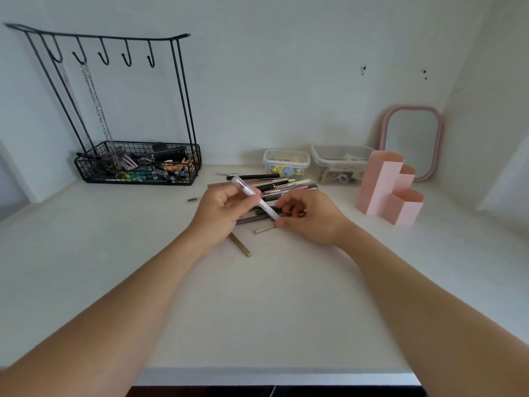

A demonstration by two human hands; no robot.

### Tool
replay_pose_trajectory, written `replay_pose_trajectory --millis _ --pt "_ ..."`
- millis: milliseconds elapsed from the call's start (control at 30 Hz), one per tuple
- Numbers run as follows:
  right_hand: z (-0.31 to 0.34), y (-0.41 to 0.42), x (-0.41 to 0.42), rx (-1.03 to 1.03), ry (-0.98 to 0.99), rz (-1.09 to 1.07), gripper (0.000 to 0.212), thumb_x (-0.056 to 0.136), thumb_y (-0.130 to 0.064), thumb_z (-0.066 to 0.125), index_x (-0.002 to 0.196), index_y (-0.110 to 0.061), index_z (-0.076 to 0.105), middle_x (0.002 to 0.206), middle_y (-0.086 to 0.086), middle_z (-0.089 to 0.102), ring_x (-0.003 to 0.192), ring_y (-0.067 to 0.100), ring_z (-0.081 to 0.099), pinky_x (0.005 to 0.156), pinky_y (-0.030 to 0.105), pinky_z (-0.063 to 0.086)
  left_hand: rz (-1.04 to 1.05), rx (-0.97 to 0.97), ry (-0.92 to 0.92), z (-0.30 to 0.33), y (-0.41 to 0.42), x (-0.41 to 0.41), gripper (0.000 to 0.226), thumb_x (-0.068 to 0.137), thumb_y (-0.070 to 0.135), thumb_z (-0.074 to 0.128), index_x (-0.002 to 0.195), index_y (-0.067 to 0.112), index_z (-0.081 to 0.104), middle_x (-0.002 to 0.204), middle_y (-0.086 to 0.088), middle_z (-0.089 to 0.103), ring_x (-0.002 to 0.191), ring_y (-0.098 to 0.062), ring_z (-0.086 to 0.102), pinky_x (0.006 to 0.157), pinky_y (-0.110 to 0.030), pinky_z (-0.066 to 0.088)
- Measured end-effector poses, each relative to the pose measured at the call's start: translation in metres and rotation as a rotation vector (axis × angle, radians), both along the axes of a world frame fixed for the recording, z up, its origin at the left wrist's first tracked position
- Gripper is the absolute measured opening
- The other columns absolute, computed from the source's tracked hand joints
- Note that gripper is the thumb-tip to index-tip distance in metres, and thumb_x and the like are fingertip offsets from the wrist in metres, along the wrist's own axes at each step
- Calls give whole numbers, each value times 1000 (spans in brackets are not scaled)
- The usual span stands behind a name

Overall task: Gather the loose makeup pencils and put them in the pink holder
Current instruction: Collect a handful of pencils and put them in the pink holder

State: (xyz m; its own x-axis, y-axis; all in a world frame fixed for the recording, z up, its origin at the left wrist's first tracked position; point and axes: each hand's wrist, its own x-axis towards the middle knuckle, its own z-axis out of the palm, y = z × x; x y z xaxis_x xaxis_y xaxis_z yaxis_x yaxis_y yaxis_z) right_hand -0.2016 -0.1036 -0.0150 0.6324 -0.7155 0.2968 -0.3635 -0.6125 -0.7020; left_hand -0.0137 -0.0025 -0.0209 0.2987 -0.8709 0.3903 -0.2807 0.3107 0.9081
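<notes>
So far my pink holder (pixel 383 187) looks empty, as far as I can see into it from this angle; it stands to my right on the white counter (pixel 257 296), a matte stepped block of three angular tubes. Nearly all the gathering is left. My left hand (pixel 220 216) is curled around a white pencil with a clear plastic cap (pixel 254 199), lifted and tilted. My right hand (pixel 306 219) rests palm down on the near edge of the pile of makeup pencils (pixel 274 183), fingers bent over a dark pencil (pixel 254 219); I cannot tell whether they have closed on it. The pile is slim, smooth sticks in black, pink, cream and brown. Two glossy gold pencils (pixel 240 245) lie apart, nearer me. A small spoolie brush (pixel 192 199) lies alone to the left.
</notes>
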Motion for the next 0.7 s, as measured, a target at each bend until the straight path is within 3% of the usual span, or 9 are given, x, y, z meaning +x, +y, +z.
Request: replay_pose_trajectory --millis 100,167,267,367,467,600,700 --pt "9 -11 -10 -50 -91 -185 17 79 -13 75 94 -20 71 85 -6 66 65 8 53 58 15 45 31 -11 157 3 -3 3 12 102 17 57 101 13 69 92 8 79 89 -6 74 75 -21 56" --pt "10 -18 -17 -125 23 -225 15 79 -12 73 91 -20 70 85 -7 66 65 6 54 62 18 44 29 -16 240 4 -5 6 13 105 18 52 101 13 62 90 1 77 89 -14 76 76 -24 58" --pt "6 -20 -18 -164 159 -218 13 78 -12 74 84 -23 69 84 -6 68 72 10 60 69 21 46 48 -31 199 2 -6 7 17 107 20 47 104 16 63 77 -2 59 77 -14 73 75 -28 59" --pt "6 -19 -16 -175 183 -212 6 80 -12 73 84 -17 71 81 -4 68 75 13 62 71 22 50 84 -37 120 -1 -9 10 20 108 24 47 112 18 65 72 -1 45 59 -12 55 64 -31 51" --pt "8 -19 -17 -175 204 -211 5 82 -14 72 86 -15 75 83 -3 69 74 13 60 71 24 47 77 -6 91 -3 -11 11 22 107 25 48 115 22 68 66 4 41 56 -12 41 58 -29 36" --pt "11 -19 -20 -139 246 -183 12 83 -15 73 95 -16 77 84 -4 66 74 9 57 74 19 40 76 29 70 -2 -10 8 22 106 27 50 110 21 71 60 9 40 56 -11 39 61 -28 36" --pt "11 -19 -21 -132 263 -149 13 84 -14 73 97 -18 77 84 -5 65 68 -1 52 67 14 38 78 42 65 -2 -10 8 23 106 29 50 106 21 72 59 10 42 56 -9 42 64 -28 37"
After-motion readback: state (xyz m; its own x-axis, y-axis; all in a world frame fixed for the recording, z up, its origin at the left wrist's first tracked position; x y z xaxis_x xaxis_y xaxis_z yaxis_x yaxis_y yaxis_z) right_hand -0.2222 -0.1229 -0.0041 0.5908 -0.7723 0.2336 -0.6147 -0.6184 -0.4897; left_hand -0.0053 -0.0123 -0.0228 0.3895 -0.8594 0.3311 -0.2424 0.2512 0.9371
